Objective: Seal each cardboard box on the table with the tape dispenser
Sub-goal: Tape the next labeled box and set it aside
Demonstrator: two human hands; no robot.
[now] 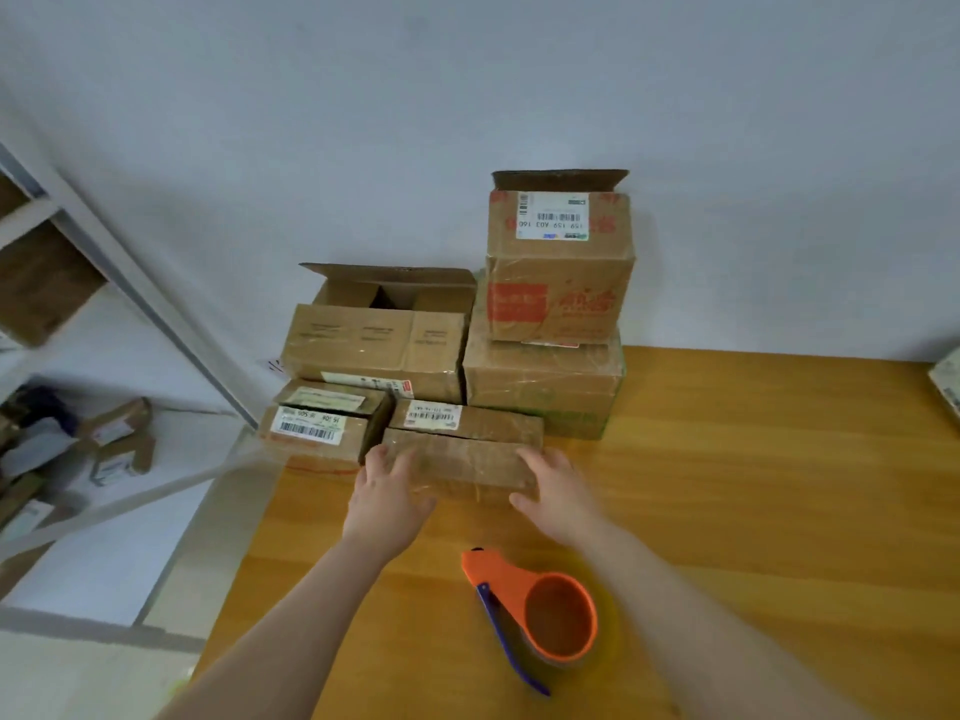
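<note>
A flat brown cardboard box [464,456] with a white barcode label lies near the middle of the wooden table [727,485]. My left hand [387,491] grips its left front corner and my right hand [558,493] grips its right end. An orange tape dispenser [540,610] with a blue handle lies on the table just in front of my hands, untouched. Behind the held box stand an open-flapped box [374,345], a wide taped box [543,387] and, stacked on that one, a tall box with red print [561,272] whose top flap stands up.
Two small labelled boxes [317,423] sit at the table's left edge, touching the held box's left side. A grey wall rises behind the table. A metal shelf [78,262] and several parcels on the floor [114,444] are to the left. Another item [948,381] pokes in at the right edge.
</note>
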